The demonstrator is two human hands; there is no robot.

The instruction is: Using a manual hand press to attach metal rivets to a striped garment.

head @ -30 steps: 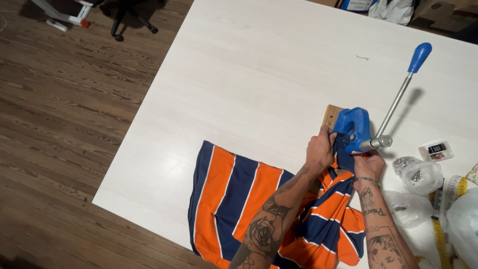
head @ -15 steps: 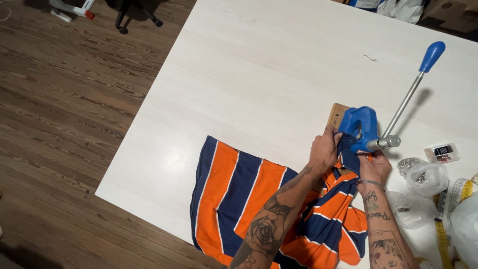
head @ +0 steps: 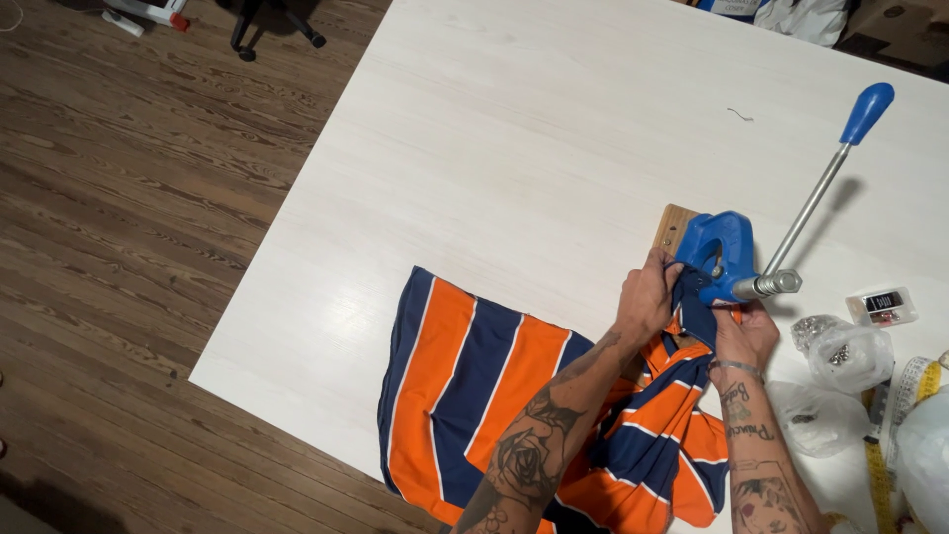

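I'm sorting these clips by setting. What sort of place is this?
Probably a home sewing or craft workspace: a blue hand press with a long lever stands on a white table, both hands feed striped orange and navy fabric into it, and a measuring tape and small bags of fittings lie beside it.

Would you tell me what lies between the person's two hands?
In the head view, bunched striped fabric fed into the blue press lies between the left hand and the right hand.

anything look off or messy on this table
Nothing looks damaged or spilled. The striped fabric lies bunched near the blue press, where both hands work it. A small stray thread lies alone on the bare table.
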